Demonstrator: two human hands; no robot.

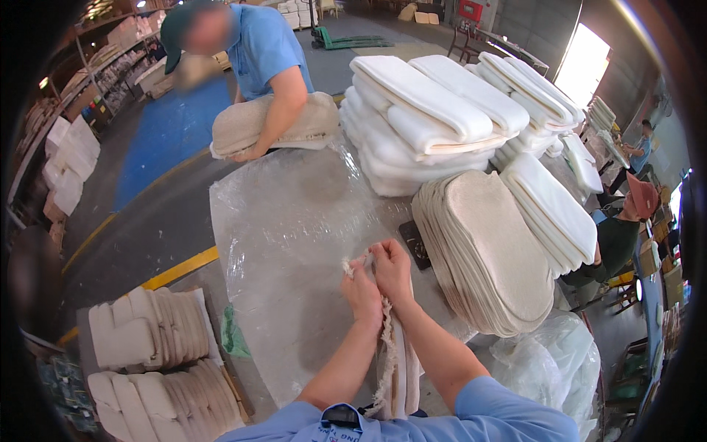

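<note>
My left hand (361, 292) and my right hand (392, 271) are close together over the plastic-covered table, both closed with fingertips pinching. Between them they grip the far end of a beige fabric cover (398, 361), which stands on edge along my forearms toward my body. A ragged, frayed edge (384, 353) runs down its left side. A tuft of whitish fringe (347, 267) sticks out by the left fingers. The exact grip is partly hidden by the fingers. Right of my hands stands a tall stack of beige oval covers (490, 250), with a dark flat object (414, 244) beside it.
Folded white padding (427, 103) is piled at the back right. Across the table (294, 214), a co-worker in a blue shirt (271, 48) leans over a beige bundle (294, 121). More beige stacks (151, 331) lie at lower left; crumpled clear plastic (552, 353) sits at lower right.
</note>
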